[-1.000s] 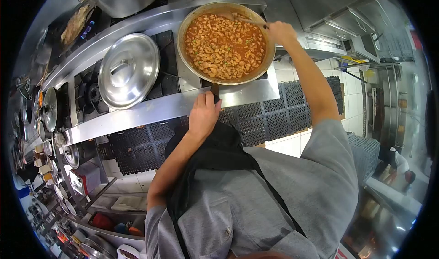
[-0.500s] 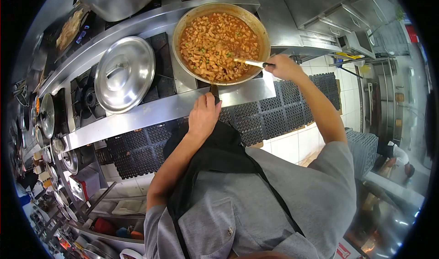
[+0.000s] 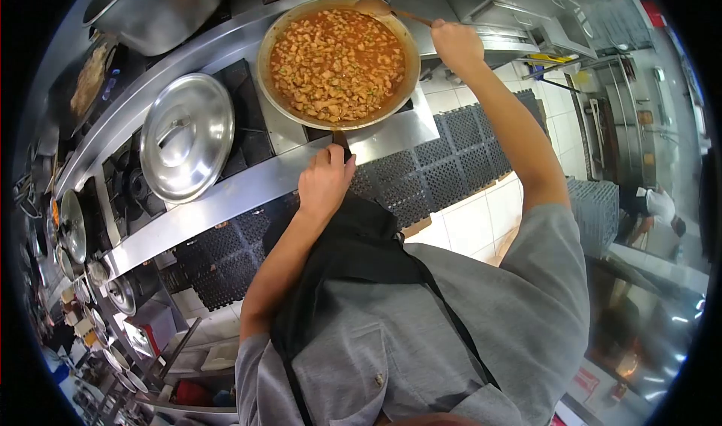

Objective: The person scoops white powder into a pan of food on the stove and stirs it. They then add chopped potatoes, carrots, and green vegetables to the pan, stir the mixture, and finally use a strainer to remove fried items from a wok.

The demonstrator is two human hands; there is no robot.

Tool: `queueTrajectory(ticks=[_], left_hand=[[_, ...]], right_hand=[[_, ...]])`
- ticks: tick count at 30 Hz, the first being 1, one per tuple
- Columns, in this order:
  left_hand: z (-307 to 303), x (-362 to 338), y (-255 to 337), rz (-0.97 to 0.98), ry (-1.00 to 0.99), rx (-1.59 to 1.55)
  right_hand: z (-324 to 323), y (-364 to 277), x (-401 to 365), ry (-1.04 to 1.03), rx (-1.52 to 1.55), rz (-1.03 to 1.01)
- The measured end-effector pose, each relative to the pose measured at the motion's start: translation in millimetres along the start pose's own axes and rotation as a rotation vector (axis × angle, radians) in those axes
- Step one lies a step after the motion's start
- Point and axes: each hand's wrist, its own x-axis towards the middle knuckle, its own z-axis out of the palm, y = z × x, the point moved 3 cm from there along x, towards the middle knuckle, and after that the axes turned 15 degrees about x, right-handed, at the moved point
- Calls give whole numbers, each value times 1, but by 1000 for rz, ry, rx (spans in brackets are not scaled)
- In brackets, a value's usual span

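A wide, deep pan (image 3: 411, 66) sits on the stove, filled with diced meat in reddish-brown sauce (image 3: 335, 69) with small green bits. My left hand (image 3: 324, 181) is closed around the pan's dark handle (image 3: 341, 142), which points toward my body. My right hand (image 3: 457, 46) grips a long-handled spoon (image 3: 373, 6) by the end of its handle. The spoon's brown, sauce-coloured bowl is at the pan's far right rim, above the sauce's edge.
A large domed metal lid (image 3: 188, 136) rests on the burners left of the pan. Behind it stands a big stockpot (image 3: 162, 12). Black perforated mats (image 3: 444, 166) cover the floor before the stove. Another person (image 3: 662, 206) is at the far right.
My right hand has moved up and away from me, lifting the spoon out of the food to the pan's far rim. My left hand keeps hold of the handle. The view has shifted slightly.
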Motion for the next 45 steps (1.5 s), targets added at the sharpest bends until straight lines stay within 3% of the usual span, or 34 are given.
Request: queueTrajectory(ticks=[4,8,11,16,18,22,24,26,29,34,36,40,44,45], left_hand=[[-1,2,2,-7,-2,-74],[2,2,3,4,-24,-62],[5,2,5,25,-21,-52],[6,-1,6,32,-21,-5],[6,-1,7,57,6,27],[4,-1,7,32,-53,48],[5,-1,5,26,-18,-11],[3,-2,4,20,-15,-3],[4,-4,1,4,-24,-23],[-1,-6,-7,-17,-8,-23],[-4,-6,-11,-99,-75,-9],[-6,-8,-17,-83,-65,90],[-9,-7,-19,-76,-71,101],[-9,-7,-19,-70,-76,85]], right_hand=[[2,-3,-37,-198,25,20],[-16,-32,-86,-512,190,169],[-16,-48,-104,-630,308,261],[14,-62,-106,-736,473,306],[28,-73,-96,-723,684,163],[29,-84,-71,-810,982,351],[31,-78,-67,-805,993,361],[35,-63,-62,-592,806,101],[-11,-51,-64,-428,554,229],[-50,-13,-37,-235,333,152],[-39,13,-11,-161,252,52],[6,46,60,-82,153,-107],[62,34,100,-15,182,-211],[77,21,102,-112,268,-205]])
